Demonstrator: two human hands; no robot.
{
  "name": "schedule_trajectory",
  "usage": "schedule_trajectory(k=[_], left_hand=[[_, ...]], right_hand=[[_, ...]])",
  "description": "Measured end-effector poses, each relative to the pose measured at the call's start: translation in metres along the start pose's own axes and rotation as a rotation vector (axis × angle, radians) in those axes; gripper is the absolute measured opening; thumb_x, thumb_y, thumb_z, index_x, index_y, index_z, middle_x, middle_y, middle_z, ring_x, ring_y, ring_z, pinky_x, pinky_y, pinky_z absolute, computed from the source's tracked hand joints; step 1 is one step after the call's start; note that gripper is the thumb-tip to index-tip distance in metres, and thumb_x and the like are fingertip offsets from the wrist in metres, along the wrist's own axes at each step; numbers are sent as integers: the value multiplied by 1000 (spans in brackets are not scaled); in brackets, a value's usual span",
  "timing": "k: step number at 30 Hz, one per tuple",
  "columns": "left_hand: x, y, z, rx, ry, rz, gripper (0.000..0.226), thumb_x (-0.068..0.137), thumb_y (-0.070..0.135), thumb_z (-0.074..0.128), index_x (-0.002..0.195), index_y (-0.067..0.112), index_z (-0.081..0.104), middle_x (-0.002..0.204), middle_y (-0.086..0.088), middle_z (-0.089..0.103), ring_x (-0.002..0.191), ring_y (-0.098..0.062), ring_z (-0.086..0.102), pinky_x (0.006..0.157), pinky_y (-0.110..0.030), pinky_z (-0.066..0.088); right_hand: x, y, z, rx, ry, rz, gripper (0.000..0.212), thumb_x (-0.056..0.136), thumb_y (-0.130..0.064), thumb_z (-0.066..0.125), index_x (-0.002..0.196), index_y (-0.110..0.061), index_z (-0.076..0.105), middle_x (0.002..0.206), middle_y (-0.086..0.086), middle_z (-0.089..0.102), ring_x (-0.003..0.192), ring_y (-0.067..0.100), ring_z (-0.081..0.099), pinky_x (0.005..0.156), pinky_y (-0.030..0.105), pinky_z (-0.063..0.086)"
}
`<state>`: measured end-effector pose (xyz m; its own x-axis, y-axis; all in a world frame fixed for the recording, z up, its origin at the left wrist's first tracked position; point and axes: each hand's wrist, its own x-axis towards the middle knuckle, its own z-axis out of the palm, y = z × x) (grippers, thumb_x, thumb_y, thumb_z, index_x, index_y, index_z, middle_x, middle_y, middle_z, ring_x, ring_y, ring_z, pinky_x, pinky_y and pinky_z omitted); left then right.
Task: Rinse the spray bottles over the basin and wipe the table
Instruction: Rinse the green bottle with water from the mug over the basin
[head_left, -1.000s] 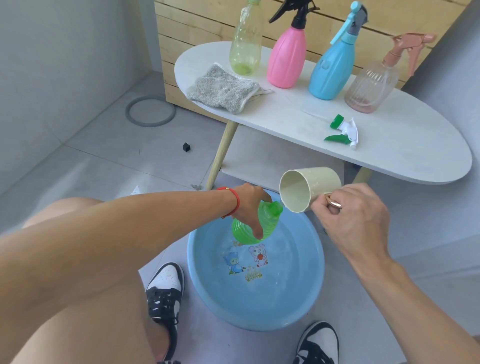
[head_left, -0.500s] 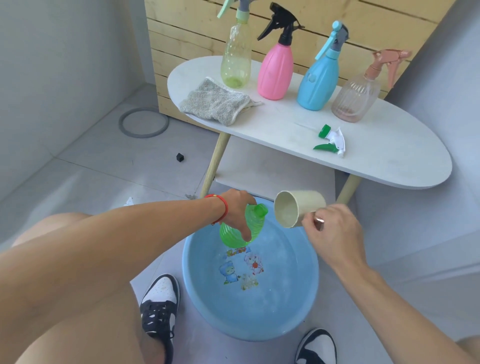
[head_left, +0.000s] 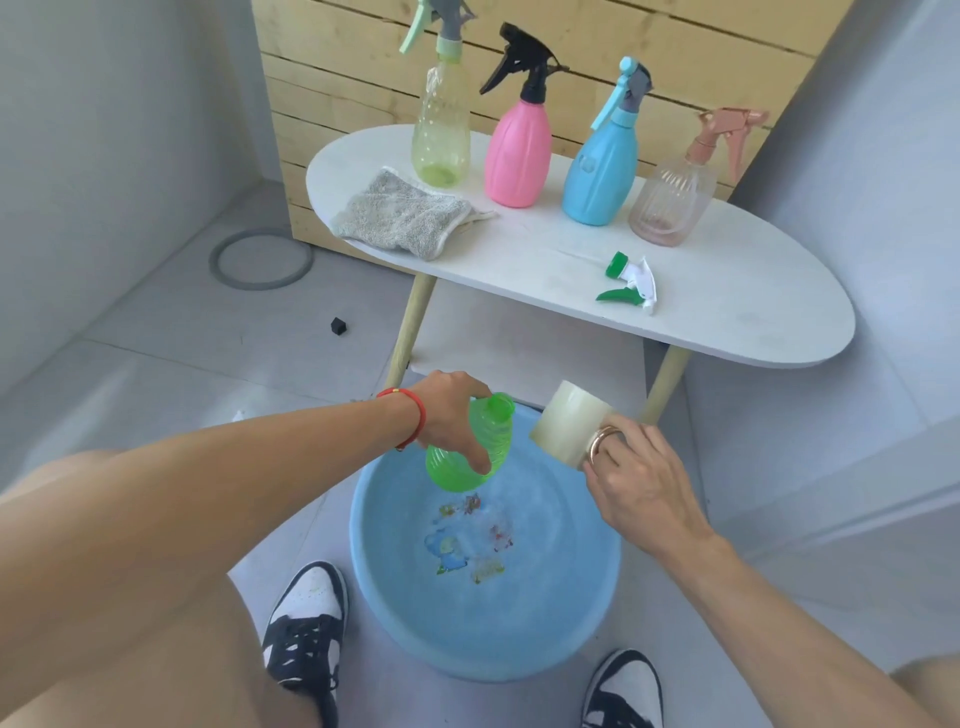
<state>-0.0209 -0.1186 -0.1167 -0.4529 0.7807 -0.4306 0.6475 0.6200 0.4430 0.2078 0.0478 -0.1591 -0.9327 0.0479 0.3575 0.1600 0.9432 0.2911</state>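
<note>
Four capped spray bottles are standing in a row along the far edge of the white table (head_left: 727, 291): yellow-green bottle (head_left: 441, 130), pink bottle (head_left: 518, 150), blue bottle (head_left: 602, 171), clear pink-tinted bottle (head_left: 670, 208). Grey cloth (head_left: 400, 218) is lying at the table's left end, near the yellow-green bottle. Blue basin (head_left: 566, 613) is sitting on the floor just near of the table, water inside, between two shoes.

Left hand (head_left: 452, 415) is gripping the uncapped green bottle (head_left: 478, 447) round its upper body, fingers curled, holding it tilted over the basin's far side with the open neck pointing up and right. Right hand (head_left: 639, 483) is holding the cream cup (head_left: 569, 421) by its handle side, fingers wrapped; cup is lying on its side just right of the neck, not touching it. Whether water is pouring, cannot tell. Green-and-white trigger head (head_left: 631, 283) is lying loose on the table, near edge.

Judged step: rinsing the green bottle, first of five. Next move is calling for bringing cup lip over the narrow neck; misalignment would be spilling outside the bottle. Wiping not yet begun.
</note>
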Motion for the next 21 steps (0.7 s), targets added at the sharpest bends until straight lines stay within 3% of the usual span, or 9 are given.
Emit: schedule_trajectory(k=[4,6,8,10,11,14,16,18,21], left_hand=[[-5,7,-10,3,2,44,99,57,49,95,143,23,53,128,1,57,105,-24,66,87,-43,61],[-6,12,-15,-12,0,56,93,56,49,95,136,22,57,114,3,57,96,-25,69,82,-41,62],[-5,17,-19,-51,22,72,90,53,50,95,131,23,59,109,3,59,90,-22,69,73,-36,61],[-3,23,-22,-114,55,97,88,51,51,94,128,24,61,109,3,62,87,-17,68,64,-28,56],[-3,26,-24,-147,70,112,85,51,50,94,127,27,62,110,5,64,90,-16,67,65,-27,55],[-3,36,-34,-254,98,167,70,52,48,94,115,37,66,110,10,68,99,-15,66,79,-32,59],[-4,42,-43,-328,93,177,62,54,43,95,109,36,68,106,9,71,94,-17,69,73,-34,61],[-1,48,-48,-398,94,186,60,52,40,95,105,33,70,103,4,74,93,-23,72,76,-43,63],[1,51,-51,-472,124,180,56,53,31,97,103,30,72,101,4,76,94,-18,73,79,-45,63]], right_hand=[[0,-5,-15,234,81,288,32,86,-16,66,57,-15,53,62,-2,55,80,27,61,62,32,40],[8,-5,-22,377,46,568,40,82,-26,62,51,-20,37,53,-6,40,62,26,50,53,29,31],[14,5,-27,512,51,798,43,78,-34,57,53,-12,29,53,1,28,55,26,33,51,35,26],[22,20,-38,648,98,961,43,76,-35,56,57,-4,34,54,11,29,53,27,32,48,37,35],[25,29,-43,709,140,1021,40,77,-34,55,59,-2,39,53,13,35,50,29,42,49,39,44],[38,62,-64,817,317,1120,32,82,-26,54,61,-3,46,55,13,52,59,37,68,49,40,57],[50,87,-73,788,410,1135,32,84,-23,52,65,1,45,60,19,49,55,31,66,50,41,57],[61,111,-77,738,463,1139,33,84,-22,49,64,3,41,57,16,41,47,23,53,49,42,52],[71,136,-76,694,531,1165,35,82,-24,48,65,5,39,55,20,44,51,37,59,49,54,55]])
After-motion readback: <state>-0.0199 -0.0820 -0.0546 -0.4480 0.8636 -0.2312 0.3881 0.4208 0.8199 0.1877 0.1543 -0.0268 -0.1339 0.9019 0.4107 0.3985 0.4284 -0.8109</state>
